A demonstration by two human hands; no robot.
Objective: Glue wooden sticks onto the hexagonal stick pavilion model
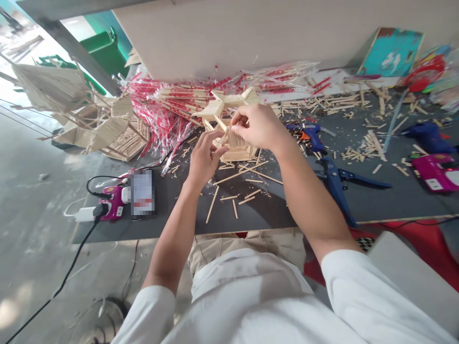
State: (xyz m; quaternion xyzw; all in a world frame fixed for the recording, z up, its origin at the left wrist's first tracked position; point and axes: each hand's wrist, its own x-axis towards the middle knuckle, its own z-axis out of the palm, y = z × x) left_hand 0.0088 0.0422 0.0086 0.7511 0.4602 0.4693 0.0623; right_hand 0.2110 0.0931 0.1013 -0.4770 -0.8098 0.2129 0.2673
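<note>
A small building model (238, 152) made of thin pale wooden sticks stands on the dark table in front of me, with stick-covered roofs on its upper part. My left hand (206, 155) is at its near left side, fingers curled and the thumb against the model. From the right, my right hand (257, 125) reaches over it, thumb and forefinger pinched at the model's front on what looks like a thin wooden stick, mostly hidden by the fingers. Loose cut sticks (236, 174) lie on the table just below the model.
A larger stick model (118, 136) stands at left. Behind are red-and-clear plastic wrappers (158, 110) with sticks. On the right lie a blue glue gun (311, 136), blue cutters (335, 184), another glue gun (426, 136) and a purple power strip (435, 172). A phone (142, 193) lies at left.
</note>
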